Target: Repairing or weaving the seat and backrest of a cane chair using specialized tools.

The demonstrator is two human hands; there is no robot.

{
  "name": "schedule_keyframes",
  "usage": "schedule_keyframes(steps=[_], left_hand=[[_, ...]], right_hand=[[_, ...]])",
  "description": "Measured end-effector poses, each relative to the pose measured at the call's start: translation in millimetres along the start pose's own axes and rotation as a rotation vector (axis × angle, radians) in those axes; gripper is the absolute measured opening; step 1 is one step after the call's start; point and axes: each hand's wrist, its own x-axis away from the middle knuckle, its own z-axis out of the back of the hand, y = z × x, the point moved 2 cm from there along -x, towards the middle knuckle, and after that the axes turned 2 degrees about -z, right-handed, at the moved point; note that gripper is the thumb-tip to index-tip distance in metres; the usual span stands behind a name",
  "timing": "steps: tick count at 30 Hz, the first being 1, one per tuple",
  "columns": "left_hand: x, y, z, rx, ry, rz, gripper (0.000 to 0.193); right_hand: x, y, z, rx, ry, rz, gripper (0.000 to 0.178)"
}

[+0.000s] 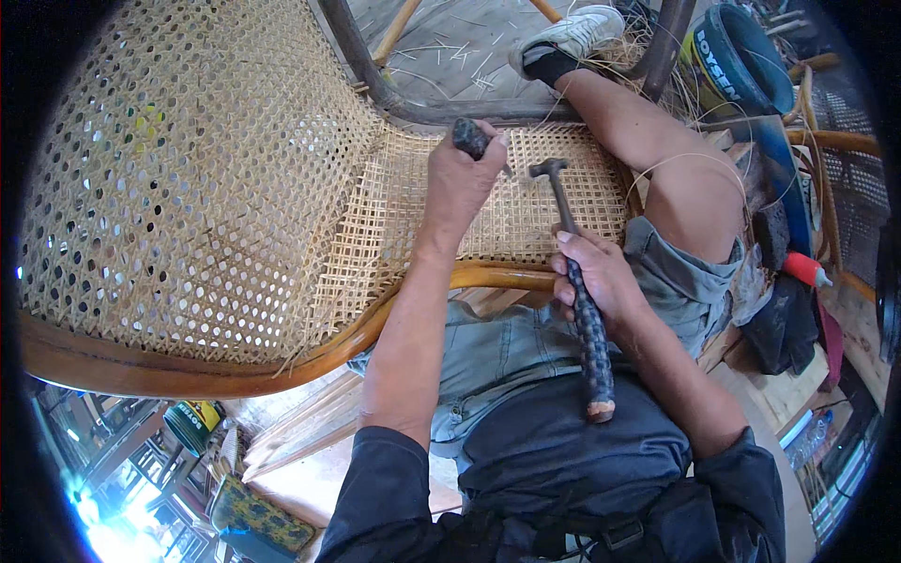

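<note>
In my left fist is a short tool with a dark, thick handle; a narrow metal tip shows below the fist, but its exact shape is too small to tell. My left hand is over the woven cane panel of a wooden chair. My right hand grips a small hammer partway along its black-wrapped handle. The hammer's head points away from me, close to the tool's tip but apart from it. A broad cane backrest rises at the left, bordered by a curved brown wood frame.
A dark frame rail crosses beyond the panel. My bare leg stretches out at right. Loose cane strips litter the floor. Nearby are a dark green bucket, a red-topped bottle and another bucket.
</note>
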Motion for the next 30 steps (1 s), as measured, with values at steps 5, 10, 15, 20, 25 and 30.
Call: schedule_keyframes(steps=[5, 10, 15, 20, 25, 30], left_hand=[[9.2, 6.2, 1.6, 0.085, 0.004, 0.102, 0.013], [6.1, -8.0, -1.4, 0.017, -0.025, 0.026, 0.012], [1.8, 3.1, 5.9, 0.117, 0.06, 0.083, 0.012], [-24.0, 0.9, 17.6, 0.232, 0.116, 0.136, 0.013], [-39.4, -17.8, 5.6, 0.209, 0.053, 0.147, 0.017], [-45.9, -33.8, 0.4, 0.162, 0.09, 0.099, 0.019]], right_hand=[[5.0, -3.0, 8.0, 0.002, 0.081, 0.032, 0.025], [7.3, -6.6, 1.1, -0.029, 0.076, 0.048, 0.024], [3.7, 0.3, 1.4, 0.048, -0.019, -0.021, 0.021], [-9.0, -10.8, 12.4, 0.007, 0.134, 0.026, 0.021], [-26.2, -16.4, 7.6, 0.051, 0.129, 0.072, 0.023], [-38.2, -13.4, 12.7, 0.024, 0.105, 0.071, 0.03]])
